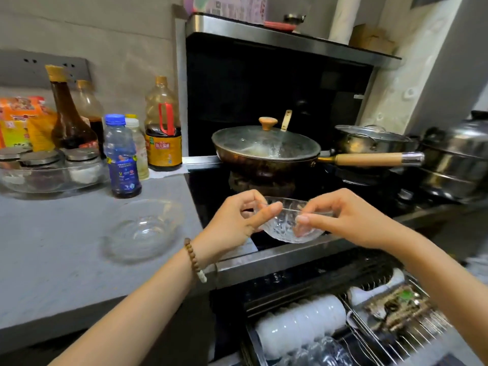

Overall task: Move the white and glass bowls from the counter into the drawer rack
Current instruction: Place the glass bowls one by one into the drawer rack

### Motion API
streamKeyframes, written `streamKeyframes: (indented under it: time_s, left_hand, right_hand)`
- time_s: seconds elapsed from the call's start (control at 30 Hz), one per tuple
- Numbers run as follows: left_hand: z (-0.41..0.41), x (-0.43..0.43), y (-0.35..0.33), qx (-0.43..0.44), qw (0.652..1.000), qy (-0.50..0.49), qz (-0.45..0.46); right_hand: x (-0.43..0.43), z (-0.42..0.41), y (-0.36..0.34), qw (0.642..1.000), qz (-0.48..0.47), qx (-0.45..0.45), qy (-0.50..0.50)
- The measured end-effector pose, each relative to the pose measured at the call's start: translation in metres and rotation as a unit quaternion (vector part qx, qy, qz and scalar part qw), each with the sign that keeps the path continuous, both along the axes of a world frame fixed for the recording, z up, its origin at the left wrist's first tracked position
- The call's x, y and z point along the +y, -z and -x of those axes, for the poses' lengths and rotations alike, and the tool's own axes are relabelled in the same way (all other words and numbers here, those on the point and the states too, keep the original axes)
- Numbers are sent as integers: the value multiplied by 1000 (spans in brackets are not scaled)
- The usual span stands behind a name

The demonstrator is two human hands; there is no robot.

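Observation:
A small patterned glass bowl (286,223) is held in the air over the stove's front edge. My left hand (235,223) pinches its left rim and my right hand (346,220) grips its right side. A wider clear glass bowl (144,229) rests on the grey counter (52,260) to the left. Below, the open drawer rack (412,339) holds a row of white bowls (301,323) on edge, with glass bowls (324,352) in front of them.
A lidded wok (266,149) with a wooden handle (369,159) sits on the stove behind the held bowl. Steel pots (454,159) stand at right. Bottles (122,157) and a glass dish of jars (50,175) crowd the counter's back left.

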State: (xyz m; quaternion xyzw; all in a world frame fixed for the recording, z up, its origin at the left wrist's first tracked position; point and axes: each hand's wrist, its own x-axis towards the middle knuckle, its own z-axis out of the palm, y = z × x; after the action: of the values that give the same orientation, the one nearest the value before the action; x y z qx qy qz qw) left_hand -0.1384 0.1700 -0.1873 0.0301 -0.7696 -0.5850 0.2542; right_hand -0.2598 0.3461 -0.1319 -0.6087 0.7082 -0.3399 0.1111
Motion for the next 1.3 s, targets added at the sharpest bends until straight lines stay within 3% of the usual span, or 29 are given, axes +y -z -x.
streamKeyframes:
  time_s: [0.33,0.57,0.73,0.83,0.9,1.1,1.3]
  left_hand:
    - [110,105,84,-95,986,133,-32]
    - [145,140,174,-220,960,133,-112]
    - [135,138,239,-252,962,102,42]
    - [129,127,276,-313,921,82,218]
    - [124,123,294,-352,887,84,289]
    - [111,121,336,-371,836,72,398]
    - [108,124,352,-362,827,51,428]
  right_hand:
    - [116,71,78,974,-66,-180,125]
    - [140,116,161,901,-101,-344,244]
    - [137,142,218,838,-114,-414,337]
    - [133,154,243,809,-155,-421,379]
    - [129,161,258,792,-189,-434,387]
    - [115,169,290,756,-252,-445,409]
    - [102,175,316,728,-312,-476,382]
